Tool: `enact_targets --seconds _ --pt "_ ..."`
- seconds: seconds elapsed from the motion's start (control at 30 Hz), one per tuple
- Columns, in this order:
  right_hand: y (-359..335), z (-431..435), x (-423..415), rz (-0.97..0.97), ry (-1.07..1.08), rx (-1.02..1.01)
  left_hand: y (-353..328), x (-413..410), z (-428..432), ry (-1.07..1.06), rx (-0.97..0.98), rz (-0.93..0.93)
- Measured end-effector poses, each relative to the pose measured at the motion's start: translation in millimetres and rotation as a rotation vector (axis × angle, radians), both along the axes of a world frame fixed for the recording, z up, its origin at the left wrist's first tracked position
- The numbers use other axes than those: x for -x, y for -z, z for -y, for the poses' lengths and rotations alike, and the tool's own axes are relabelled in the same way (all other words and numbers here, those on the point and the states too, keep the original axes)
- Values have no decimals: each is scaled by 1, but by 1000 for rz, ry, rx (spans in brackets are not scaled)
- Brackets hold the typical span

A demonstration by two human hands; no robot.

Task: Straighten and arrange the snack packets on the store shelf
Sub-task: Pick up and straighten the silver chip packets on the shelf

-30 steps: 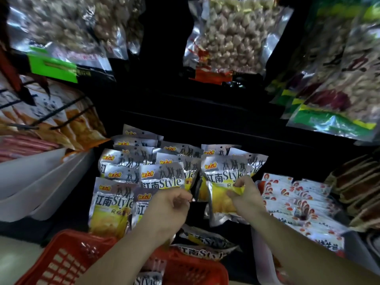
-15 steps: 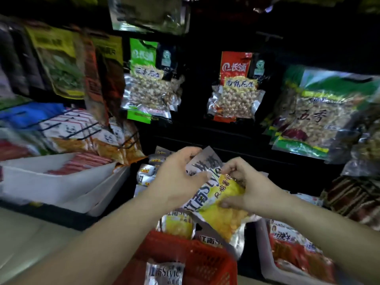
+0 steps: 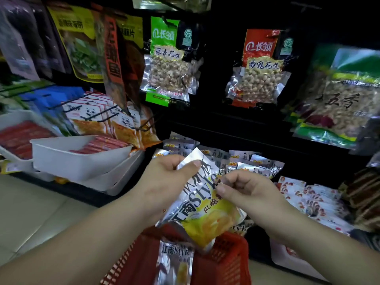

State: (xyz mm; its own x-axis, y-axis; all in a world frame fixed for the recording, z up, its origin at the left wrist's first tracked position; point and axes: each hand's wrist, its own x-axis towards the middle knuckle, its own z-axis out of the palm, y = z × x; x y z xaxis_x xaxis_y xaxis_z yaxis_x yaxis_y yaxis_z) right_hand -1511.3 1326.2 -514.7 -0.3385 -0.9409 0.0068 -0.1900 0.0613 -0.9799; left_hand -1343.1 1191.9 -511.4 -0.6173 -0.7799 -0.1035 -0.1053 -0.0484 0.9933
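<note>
A silver and yellow snack packet [image 3: 202, 206] printed "Style" hangs tilted between both hands, above a red basket [image 3: 224, 262]. My left hand [image 3: 164, 179] pinches its upper left corner. My right hand [image 3: 244, 190] pinches its right edge. Behind the hands, several matching packets [image 3: 246, 163] stand in rows on the low shelf. One more such packet [image 3: 175, 262] lies in the red basket.
White trays [image 3: 82, 163] with red packets sit at the left. Panda-print packets [image 3: 107, 118] hang on hooks beside them. Peanut bags [image 3: 170, 66] hang above on the dark back wall. Red and white packets [image 3: 308, 198] fill a tray at the right.
Both hands lifted one packet off the shelf row and now hold it up tilted over the basket. My view rose from the low shelf to the hanging bags.
</note>
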Motion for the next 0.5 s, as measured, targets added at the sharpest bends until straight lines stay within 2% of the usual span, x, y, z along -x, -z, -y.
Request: enact_targets --seconds 0.23,0.4,0.5 --pt "4 5 3 66 80 -99 2 0 4 15 16 36" --pt "8 5 8 169 161 -222 2 -7 5 115 145 106" --pt "19 4 15 120 177 -276 5 -11 4 169 154 162"
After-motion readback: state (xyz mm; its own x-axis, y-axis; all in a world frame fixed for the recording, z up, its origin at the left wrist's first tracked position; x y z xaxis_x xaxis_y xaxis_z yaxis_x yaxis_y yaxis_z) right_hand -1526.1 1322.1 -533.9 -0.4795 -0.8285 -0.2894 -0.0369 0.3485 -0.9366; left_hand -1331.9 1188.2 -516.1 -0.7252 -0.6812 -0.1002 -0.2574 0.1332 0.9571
